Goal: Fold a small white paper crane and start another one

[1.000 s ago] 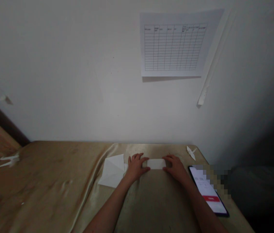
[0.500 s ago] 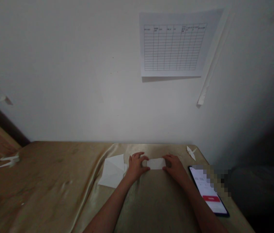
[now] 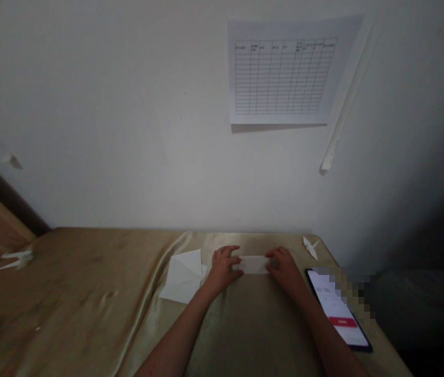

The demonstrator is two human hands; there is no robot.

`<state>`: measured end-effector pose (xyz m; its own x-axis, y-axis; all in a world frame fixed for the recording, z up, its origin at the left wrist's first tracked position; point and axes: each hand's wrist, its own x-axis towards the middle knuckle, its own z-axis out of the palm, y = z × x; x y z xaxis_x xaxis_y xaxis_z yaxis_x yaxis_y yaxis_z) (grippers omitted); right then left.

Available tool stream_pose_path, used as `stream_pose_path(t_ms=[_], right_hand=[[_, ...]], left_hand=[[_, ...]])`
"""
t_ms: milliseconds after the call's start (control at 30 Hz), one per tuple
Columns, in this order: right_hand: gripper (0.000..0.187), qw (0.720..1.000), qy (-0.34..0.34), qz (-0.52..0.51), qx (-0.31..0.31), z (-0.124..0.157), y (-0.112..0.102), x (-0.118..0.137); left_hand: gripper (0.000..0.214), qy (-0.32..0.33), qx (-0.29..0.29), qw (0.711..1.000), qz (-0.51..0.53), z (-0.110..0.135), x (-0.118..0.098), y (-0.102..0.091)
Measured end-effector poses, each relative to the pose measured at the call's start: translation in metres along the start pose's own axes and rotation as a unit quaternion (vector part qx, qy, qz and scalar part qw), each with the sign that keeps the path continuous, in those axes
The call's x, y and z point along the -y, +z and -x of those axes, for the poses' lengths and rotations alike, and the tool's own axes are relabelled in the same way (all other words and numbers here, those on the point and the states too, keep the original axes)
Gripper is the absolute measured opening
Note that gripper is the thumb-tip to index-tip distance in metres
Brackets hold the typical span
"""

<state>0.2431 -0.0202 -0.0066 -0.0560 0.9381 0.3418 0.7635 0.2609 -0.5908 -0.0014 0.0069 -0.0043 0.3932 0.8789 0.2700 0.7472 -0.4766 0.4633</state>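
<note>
A small folded piece of white paper [image 3: 254,265] lies as a flat rectangle on the cloth between my two hands. My left hand [image 3: 224,267] has its thumb and a finger at the paper's left end, while another finger stretches out above it. At the right end, my right hand [image 3: 284,267] pinches the paper with thumb and fingertips, covering that end. Just left of my left hand rest larger white paper sheets [image 3: 182,277] with creases.
The gold cloth-covered table [image 3: 88,293] meets a white wall. A phone [image 3: 340,309] with a lit screen lies right of my right arm. Folded paper birds sit at the back right [image 3: 310,248] and far left [image 3: 18,257]. A printed chart [image 3: 282,76] hangs above.
The fingers of both hands have shifted slightly along the paper's ends, and a left finger reaches a little further out. The paper stays in about the same place.
</note>
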Motion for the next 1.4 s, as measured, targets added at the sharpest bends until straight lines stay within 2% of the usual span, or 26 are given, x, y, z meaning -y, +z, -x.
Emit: stream_pose_path(t_ms=[167,333,433,533,600,667,733,800,900,1033,1133,1267,1400], right_hand=[[0.011,1.000,-0.007,-0.002,0.003,0.000,-0.007,0.005],[0.018,0.999,0.011,-0.026,0.043,0.000,-0.012,0.007],[0.035,0.995,0.013,-0.036,0.089,-0.001,-0.013,0.010],[0.049,0.992,0.011,-0.054,0.109,-0.001,-0.013,0.010],[0.038,0.993,0.003,-0.048,0.109,-0.001,-0.010,0.009],[0.016,0.994,-0.007,-0.030,0.108,0.000,-0.007,0.007],[0.011,0.993,-0.017,-0.012,0.116,0.002,-0.003,0.005],[0.022,0.992,-0.023,-0.003,0.122,0.003,0.000,0.005],[0.041,0.992,-0.016,0.001,0.128,0.004,0.003,0.004],[0.050,0.991,-0.009,0.006,0.133,0.007,0.005,0.004],[0.045,0.994,-0.022,0.008,0.111,0.007,0.006,0.004],[0.023,0.996,-0.028,0.006,0.082,0.005,0.003,0.006],[0.025,0.996,-0.030,0.014,0.089,0.004,0.001,0.007]], left_hand=[[0.012,0.022,-0.002,1.000,-0.020,0.002,0.003,0.001],[0.026,0.004,0.046,0.998,-0.034,0.005,0.007,-0.002],[0.033,-0.006,0.082,0.996,-0.022,0.006,0.010,-0.006],[0.037,-0.014,0.094,0.995,-0.004,0.007,0.009,-0.009],[0.041,-0.019,0.086,0.996,-0.001,0.007,0.007,-0.008],[0.040,-0.023,0.069,0.997,-0.010,0.007,0.005,-0.007],[0.035,-0.019,0.060,0.998,-0.025,0.008,0.003,-0.006],[0.035,-0.008,0.067,0.997,-0.037,0.009,0.002,-0.006],[0.050,-0.001,0.087,0.995,-0.047,0.010,0.002,-0.008],[0.050,-0.004,0.102,0.993,-0.054,0.010,0.002,-0.009],[0.047,-0.006,0.082,0.995,-0.055,0.008,0.004,-0.007],[0.036,-0.013,0.054,0.997,-0.052,0.006,0.007,-0.003],[0.031,-0.014,0.047,0.998,-0.043,0.007,0.006,-0.001]])
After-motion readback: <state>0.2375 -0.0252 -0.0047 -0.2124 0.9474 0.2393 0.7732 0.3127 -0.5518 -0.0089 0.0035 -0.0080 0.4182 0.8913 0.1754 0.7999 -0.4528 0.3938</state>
